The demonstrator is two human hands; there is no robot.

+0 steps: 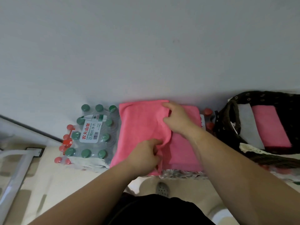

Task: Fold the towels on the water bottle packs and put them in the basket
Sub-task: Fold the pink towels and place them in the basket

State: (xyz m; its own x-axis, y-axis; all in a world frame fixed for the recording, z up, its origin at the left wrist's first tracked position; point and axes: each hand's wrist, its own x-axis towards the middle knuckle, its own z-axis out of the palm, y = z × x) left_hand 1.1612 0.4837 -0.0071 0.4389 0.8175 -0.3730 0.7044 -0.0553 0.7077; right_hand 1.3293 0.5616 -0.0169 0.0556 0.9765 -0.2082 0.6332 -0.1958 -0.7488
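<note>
Covering packs [183, 173], pink towel [138, 127]; basket [235, 101] cropped.

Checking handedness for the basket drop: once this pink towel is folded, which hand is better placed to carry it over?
Probably the right hand: it grips the pink towel on the side nearer the basket.

towel [138, 127]: pink | bottle caps [85, 108]: green | basket [266, 98]: dark, possibly flower-dotted

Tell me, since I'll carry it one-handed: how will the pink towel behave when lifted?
The pink towel is probably floppy: it bunches where the left hand and right hand pinch it. Likely light. An unfolded edge would probably droop and spill open.
</note>
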